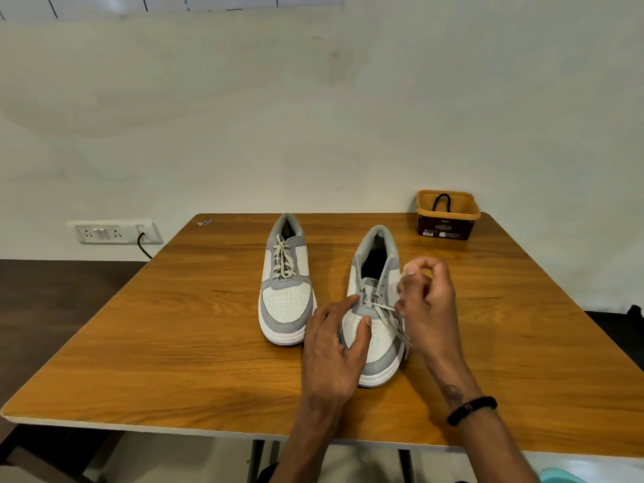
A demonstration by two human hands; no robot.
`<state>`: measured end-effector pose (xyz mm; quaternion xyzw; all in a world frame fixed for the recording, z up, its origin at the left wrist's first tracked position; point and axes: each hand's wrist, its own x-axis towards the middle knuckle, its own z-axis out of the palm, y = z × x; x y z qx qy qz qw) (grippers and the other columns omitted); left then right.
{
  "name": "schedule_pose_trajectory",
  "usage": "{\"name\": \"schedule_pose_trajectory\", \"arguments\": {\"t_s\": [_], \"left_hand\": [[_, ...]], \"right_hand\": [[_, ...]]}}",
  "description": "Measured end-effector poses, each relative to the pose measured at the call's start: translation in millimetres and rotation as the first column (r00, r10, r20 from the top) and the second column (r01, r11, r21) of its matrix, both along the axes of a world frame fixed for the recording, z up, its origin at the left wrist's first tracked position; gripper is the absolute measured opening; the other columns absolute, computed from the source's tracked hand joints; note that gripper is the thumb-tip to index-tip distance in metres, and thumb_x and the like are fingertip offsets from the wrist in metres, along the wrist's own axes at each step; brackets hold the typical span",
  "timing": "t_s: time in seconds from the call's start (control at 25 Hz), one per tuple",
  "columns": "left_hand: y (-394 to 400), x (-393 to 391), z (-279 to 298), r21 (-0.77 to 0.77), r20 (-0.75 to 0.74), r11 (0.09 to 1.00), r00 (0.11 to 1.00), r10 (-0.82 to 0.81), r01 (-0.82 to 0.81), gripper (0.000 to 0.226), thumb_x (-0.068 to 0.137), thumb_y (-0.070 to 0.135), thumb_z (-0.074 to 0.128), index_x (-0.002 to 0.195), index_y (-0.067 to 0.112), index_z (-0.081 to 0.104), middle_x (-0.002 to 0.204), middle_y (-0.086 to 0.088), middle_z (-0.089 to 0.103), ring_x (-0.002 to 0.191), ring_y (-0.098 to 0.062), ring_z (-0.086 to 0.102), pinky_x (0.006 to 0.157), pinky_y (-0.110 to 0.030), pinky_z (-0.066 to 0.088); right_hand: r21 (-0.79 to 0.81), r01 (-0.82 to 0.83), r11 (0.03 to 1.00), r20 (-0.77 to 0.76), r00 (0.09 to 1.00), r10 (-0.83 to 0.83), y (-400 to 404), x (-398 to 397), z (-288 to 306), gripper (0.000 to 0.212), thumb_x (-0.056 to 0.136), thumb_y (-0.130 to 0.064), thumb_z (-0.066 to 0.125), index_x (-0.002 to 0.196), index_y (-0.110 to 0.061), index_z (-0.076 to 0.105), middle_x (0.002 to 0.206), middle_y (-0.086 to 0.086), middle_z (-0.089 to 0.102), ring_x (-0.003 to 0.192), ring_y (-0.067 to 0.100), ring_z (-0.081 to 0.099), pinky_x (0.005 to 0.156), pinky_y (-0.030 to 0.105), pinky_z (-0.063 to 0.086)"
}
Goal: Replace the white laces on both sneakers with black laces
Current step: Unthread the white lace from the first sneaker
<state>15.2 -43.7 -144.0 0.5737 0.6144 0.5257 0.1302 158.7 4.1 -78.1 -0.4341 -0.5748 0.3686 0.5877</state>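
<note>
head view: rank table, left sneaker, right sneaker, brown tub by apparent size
1. table, largest by far.
2-3. right sneaker and left sneaker: look alike; the right one sits nearer the camera, so unranked.
4. brown tub, smallest, though farthest away.

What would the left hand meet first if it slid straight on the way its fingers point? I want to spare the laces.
Probably the grey-and-white sneaker's grey tongue and the white lace left in its lowest eyelets; the left hand already rests on the toe.
</note>
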Motion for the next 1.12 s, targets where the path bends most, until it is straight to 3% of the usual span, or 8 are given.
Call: {"name": "schedule_pose_trajectory", "arguments": {"t_s": [0.08, 0.2, 0.28, 0.4, 0.52, 0.68, 0.88, 1.12], "left_hand": [[0, 1, 0, 0.009, 0.003, 1.000, 1.000, 0.005, -0.005, 0.043, 0.098, 0.059, 0.057, 0.139, 0.044, 0.061, 0.131, 0.023, 0.059, 0.128, 0.002, 0.051, 0.104, -0.017, 0.041], [-2, 1, 2, 0.001, 0.002, 1.000, 1.000, 0.007, -0.007, 0.043, 0.098, 0.058, 0.057, 0.138, 0.046, 0.059, 0.131, 0.023, 0.059, 0.128, 0.002, 0.050, 0.102, -0.012, 0.037], [-1, 1, 1, -0.023, 0.001, 1.000, 1.000, 0.007, -0.007, 0.040, 0.100, 0.053, 0.061, 0.139, 0.046, 0.059, 0.133, 0.021, 0.058, 0.129, 0.001, 0.050, 0.098, -0.007, 0.034], [-4, 0, 4, -0.038, -0.001, 0.999, 1.000, 0.012, -0.012, 0.039, 0.100, 0.049, 0.064, 0.138, 0.048, 0.058, 0.136, 0.021, 0.057, 0.129, 0.001, 0.047, 0.095, -0.002, 0.033], [-5, 1, 6, -0.047, 0.003, 0.999, 1.000, 0.013, -0.013, 0.038, 0.100, 0.051, 0.063, 0.137, 0.052, 0.055, 0.137, 0.022, 0.055, 0.129, 0.003, 0.045, 0.094, -0.002, 0.032], [-5, 1, 7, -0.063, 0.000, 0.998, 1.000, 0.017, -0.017, 0.039, 0.100, 0.052, 0.062, 0.139, 0.051, 0.055, 0.139, 0.021, 0.055, 0.130, 0.003, 0.043, 0.094, -0.001, 0.029], [-4, -2, 1, -0.042, -0.011, 0.999, 1.000, 0.020, -0.020, 0.049, 0.095, 0.066, 0.051, 0.140, 0.048, 0.056, 0.138, 0.019, 0.058, 0.131, 0.000, 0.046, 0.106, -0.016, 0.038], [-1, -1, 0, -0.020, 0.018, 0.999, 0.999, 0.049, -0.049, 0.043, 0.096, 0.051, 0.067, 0.138, 0.042, 0.061, 0.137, 0.016, 0.061, 0.131, -0.005, 0.049, 0.107, -0.035, 0.050]], "right_hand": [[0.121, -0.053, 0.991, 0.391, 0.920, 0.001, -1, 6, 5, 0.006, 0.109, -0.026, 0.051, 0.114, -0.024, 0.055, 0.084, -0.008, 0.064, 0.071, 0.006, 0.062, 0.058, 0.023, 0.053], [0.187, -0.146, 0.971, 0.749, 0.661, -0.045, -2, 12, 3, 0.017, 0.104, -0.022, 0.062, 0.120, -0.023, 0.065, 0.108, -0.006, 0.069, 0.095, 0.004, 0.065, 0.082, 0.025, 0.059], [0.173, -0.146, 0.974, 0.839, 0.539, -0.068, -4, 16, -2, 0.029, 0.102, -0.031, 0.064, 0.130, -0.023, 0.067, 0.118, -0.004, 0.066, 0.106, 0.010, 0.061, 0.088, 0.025, 0.054], [0.139, -0.086, 0.986, 0.859, 0.506, -0.077, -8, 19, -2, 0.018, 0.103, -0.032, 0.064, 0.115, -0.020, 0.072, 0.107, -0.006, 0.055, 0.090, 0.005, 0.053, 0.069, 0.013, 0.039], [0.146, -0.032, 0.989, 0.781, 0.617, -0.095, -10, 20, 1, 0.010, 0.106, -0.030, 0.059, 0.099, -0.024, 0.063, 0.100, -0.010, 0.053, 0.084, 0.003, 0.054, 0.064, 0.013, 0.041], [-0.001, 0.017, 1.000, 0.306, 0.952, -0.015, -20, 14, 2, 0.018, 0.107, -0.040, 0.050, 0.102, -0.026, 0.059, 0.088, -0.012, 0.068, 0.070, 0.003, 0.061, 0.057, 0.016, 0.046], [-0.201, -0.202, 0.959, -0.165, 0.971, 0.170, -19, -8, 11, 0.022, 0.111, -0.027, 0.047, 0.110, -0.007, 0.055, 0.098, 0.000, 0.079, 0.045, 0.008, 0.037, 0.041, 0.019, 0.032], [-0.176, -0.124, 0.977, 0.277, 0.946, 0.170, -14, -1, 8, 0.021, 0.107, -0.040, 0.054, 0.101, -0.021, 0.061, 0.081, -0.003, 0.068, 0.072, 0.003, 0.065, 0.067, 0.030, 0.054]]}}
